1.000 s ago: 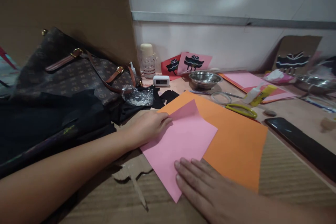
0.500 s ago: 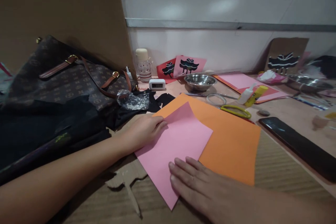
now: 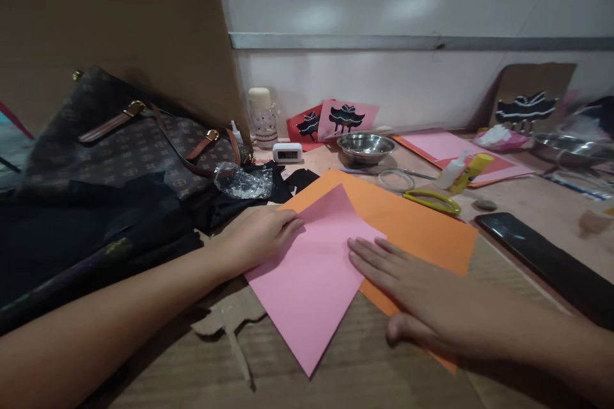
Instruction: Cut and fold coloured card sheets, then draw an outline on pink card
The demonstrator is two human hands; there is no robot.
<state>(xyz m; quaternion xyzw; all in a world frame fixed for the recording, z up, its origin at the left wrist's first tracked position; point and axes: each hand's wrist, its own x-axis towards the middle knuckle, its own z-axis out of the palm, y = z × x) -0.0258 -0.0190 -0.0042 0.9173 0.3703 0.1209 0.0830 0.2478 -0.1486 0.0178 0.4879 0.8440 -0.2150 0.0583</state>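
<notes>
A pink sheet of paper [image 3: 319, 291] lies over an orange sheet [image 3: 417, 220], one corner pointing towards me and its far corner slightly raised. My left hand [image 3: 263, 236] is closed on the pink sheet's left edge, thumb on top and the other fingers mostly hidden. Flat across the right corner of the pink sheet rests my right hand [image 3: 412, 287], fingers stretched out and thumb apart, with its palm over the orange paper. Beneath the sheets is a corrugated cardboard surface [image 3: 192, 377]. A cut-out cardboard shape [image 3: 230, 326] lies left of the pink sheet's near corner.
Yellow-handled scissors [image 3: 432, 202], a glue stick [image 3: 472, 172] and a white glue bottle [image 3: 452, 171] lie behind the orange sheet. A black phone [image 3: 547, 265] is at right. Farther back stands a metal bowl [image 3: 367, 147]. A brown handbag [image 3: 125, 140] and black cloth [image 3: 91, 236] fill the left.
My right hand has slid away from me and to the right, from the pink sheet's near edge to its right corner. My left hand keeps its hold on the left edge.
</notes>
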